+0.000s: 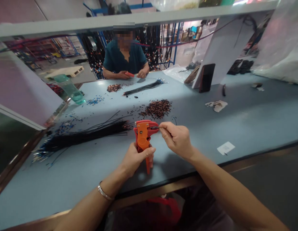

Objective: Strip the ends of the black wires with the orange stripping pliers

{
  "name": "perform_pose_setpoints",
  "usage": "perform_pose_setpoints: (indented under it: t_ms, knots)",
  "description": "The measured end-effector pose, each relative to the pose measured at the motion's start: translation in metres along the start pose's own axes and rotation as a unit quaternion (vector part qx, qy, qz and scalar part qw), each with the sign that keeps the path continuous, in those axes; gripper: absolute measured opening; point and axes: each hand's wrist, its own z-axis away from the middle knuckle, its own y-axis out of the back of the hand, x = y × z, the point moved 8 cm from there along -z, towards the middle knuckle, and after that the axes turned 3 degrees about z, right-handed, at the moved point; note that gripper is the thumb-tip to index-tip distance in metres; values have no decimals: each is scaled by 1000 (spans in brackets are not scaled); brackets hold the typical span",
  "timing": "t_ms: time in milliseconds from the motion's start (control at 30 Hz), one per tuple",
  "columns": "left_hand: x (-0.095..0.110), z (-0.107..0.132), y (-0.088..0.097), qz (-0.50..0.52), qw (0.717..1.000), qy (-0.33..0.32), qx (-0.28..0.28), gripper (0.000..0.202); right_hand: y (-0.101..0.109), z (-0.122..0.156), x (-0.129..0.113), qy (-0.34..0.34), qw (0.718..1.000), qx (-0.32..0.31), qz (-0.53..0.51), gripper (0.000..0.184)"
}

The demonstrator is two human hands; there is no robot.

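My left hand (136, 158) is wrapped round the handles of an orange and red crimping tool (144, 134), held upright over the blue table (247, 122). My right hand (176, 138) pinches a thin black wire (155, 127) and holds its end in the tool's jaws. A long bundle of black wires (86, 136) lies just left of the tool. A heap of small dark red terminals (157, 108) sits behind it.
Across the table sits another person (124, 57) with both hands on a red tool, next to a second wire bundle (144, 87) and a terminal pile (114, 87). A green bottle (70, 89), a black phone (207, 77), paper scraps (217, 105) and a white label (225, 148) also lie about.
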Motion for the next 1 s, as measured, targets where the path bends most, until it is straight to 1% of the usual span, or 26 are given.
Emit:
perform_pose_setpoints:
  t_ms: [233, 467, 533, 633, 700, 767, 867, 1000]
  knots:
    - [4, 2, -1, -6, 1000, 5, -8, 38, -1, 0, 4, -4, 1000, -11, 10, 15]
    - [2, 4, -1, 3, 1000, 15, -8, 37, -1, 0, 7, -6, 1000, -19, 4, 16]
    - [4, 5, 4, 30, 999, 13, 4, 33, 2, -1, 16, -32, 999, -17, 11, 15]
    - [10, 7, 21, 86, 995, -6, 51, 26, 9, -2, 37, -107, 994, 6, 7, 15]
    - [13, 7, 28, 100, 993, -14, 63, 23, 9, -1, 43, -129, 992, 8, -2, 15]
    - [14, 6, 28, 99, 994, -17, 51, 22, 5, -1, 42, -122, 992, -3, -5, 15]
    - [14, 5, 20, 86, 996, -18, 25, 22, 0, 0, 36, -106, 994, -12, 2, 15]
    - [16, 5, 16, 82, 996, -23, 17, 22, -3, 2, 31, -94, 996, -14, 4, 14]
